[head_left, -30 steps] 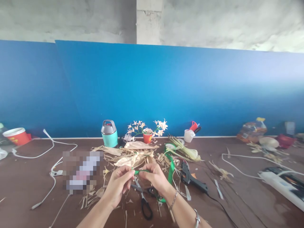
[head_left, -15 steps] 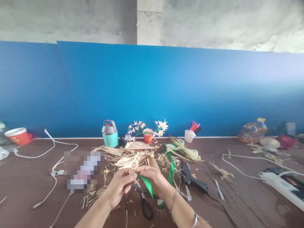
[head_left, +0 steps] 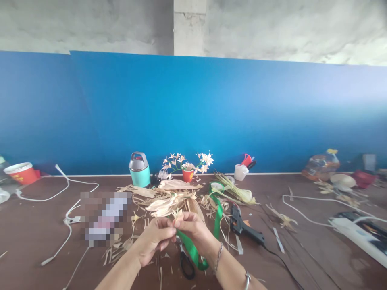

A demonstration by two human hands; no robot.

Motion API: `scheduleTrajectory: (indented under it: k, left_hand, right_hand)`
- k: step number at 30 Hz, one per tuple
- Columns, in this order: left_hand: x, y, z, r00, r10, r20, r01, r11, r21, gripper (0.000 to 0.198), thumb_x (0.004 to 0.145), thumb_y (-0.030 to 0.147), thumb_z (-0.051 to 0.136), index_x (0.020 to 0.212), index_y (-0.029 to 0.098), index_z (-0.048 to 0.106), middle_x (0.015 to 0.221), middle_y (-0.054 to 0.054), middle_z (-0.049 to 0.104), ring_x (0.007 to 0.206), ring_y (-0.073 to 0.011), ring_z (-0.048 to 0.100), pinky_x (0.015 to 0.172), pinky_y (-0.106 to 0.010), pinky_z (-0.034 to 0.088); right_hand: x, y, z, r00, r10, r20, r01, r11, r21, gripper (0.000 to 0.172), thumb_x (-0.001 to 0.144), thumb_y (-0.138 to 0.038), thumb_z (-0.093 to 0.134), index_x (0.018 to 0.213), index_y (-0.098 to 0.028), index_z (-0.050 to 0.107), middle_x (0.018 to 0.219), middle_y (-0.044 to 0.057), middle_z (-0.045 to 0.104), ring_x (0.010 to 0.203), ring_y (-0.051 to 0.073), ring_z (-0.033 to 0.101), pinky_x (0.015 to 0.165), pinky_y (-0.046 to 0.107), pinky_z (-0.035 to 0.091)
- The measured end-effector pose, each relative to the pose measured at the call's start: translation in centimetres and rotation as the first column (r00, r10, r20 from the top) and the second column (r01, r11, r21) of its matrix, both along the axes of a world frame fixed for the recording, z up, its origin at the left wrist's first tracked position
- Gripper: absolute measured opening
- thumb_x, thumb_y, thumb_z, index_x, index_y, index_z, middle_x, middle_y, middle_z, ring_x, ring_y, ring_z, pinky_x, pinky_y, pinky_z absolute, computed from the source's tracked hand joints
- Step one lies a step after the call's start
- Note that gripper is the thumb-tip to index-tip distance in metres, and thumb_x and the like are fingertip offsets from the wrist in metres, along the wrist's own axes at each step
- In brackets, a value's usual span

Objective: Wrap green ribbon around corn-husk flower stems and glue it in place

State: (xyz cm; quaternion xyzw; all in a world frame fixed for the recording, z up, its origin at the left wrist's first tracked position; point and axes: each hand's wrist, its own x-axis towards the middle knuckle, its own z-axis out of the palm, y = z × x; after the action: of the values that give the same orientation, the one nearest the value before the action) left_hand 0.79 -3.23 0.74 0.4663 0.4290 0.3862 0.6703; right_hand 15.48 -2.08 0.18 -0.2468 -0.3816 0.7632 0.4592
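My left hand [head_left: 154, 239] and my right hand [head_left: 195, 231] meet in a pinch low in the middle of the head view, over the brown table [head_left: 305, 257]. Between the fingertips sits a small pale husk flower [head_left: 177, 214]. A green ribbon [head_left: 190, 247] runs from the pinch down under my right wrist and loops back up toward its roll [head_left: 216, 187]. Both hands are closed on the flower stem and ribbon. Black-handled scissors [head_left: 185, 262] lie on the table just below my hands.
Dried husks [head_left: 165, 199] are heaped beyond my hands. A black glue gun [head_left: 243, 226] lies to the right, its cord trailing off. At the back stand a teal jar [head_left: 139, 170], a red pot of husk flowers [head_left: 188, 166] and a white cup [head_left: 240, 172]. White cable [head_left: 68, 209] left, power strip [head_left: 359, 235] right.
My hands have drawn closer together. The ribbon, first a short stretch between the fingers, now hangs in a long diagonal strip under my right hand, and a husk flower shows at the fingertips.
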Motion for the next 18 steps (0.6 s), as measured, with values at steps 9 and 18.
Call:
scheduleTrajectory:
  k: [9, 18]
  left_hand:
    - [0.84, -0.58, 0.0, 0.774, 0.424, -0.47, -0.172, 0.855, 0.489, 0.016, 0.065, 0.025, 0.059, 0.05, 0.018, 0.057, 0.048, 0.002, 0.054, 0.049, -0.0134, 0.048, 0.049, -0.022, 0.034]
    - [0.44, 0.06, -0.06, 0.866, 0.373, -0.333, -0.263, 0.906, 0.331, 0.018, 0.066, 0.031, 0.059, 0.056, 0.016, 0.059, 0.043, 0.006, 0.045, 0.039, -0.0088, 0.037, 0.042, -0.02, 0.029]
  right_hand:
    - [-0.61, 0.0, -0.61, 0.946, -0.264, 0.187, 0.257, 0.965, 0.058, 0.029, 0.053, -0.03, 0.079, 0.055, -0.015, 0.055, 0.052, -0.004, 0.053, 0.047, 0.006, 0.04, 0.047, 0.02, 0.029]
    - [0.24, 0.25, 0.14, 0.748, -0.43, 0.505, 0.221, 0.879, 0.422, 0.011, 0.061, -0.015, 0.062, 0.07, -0.018, 0.067, 0.069, 0.001, 0.063, 0.062, 0.014, 0.053, 0.058, 0.025, 0.04]
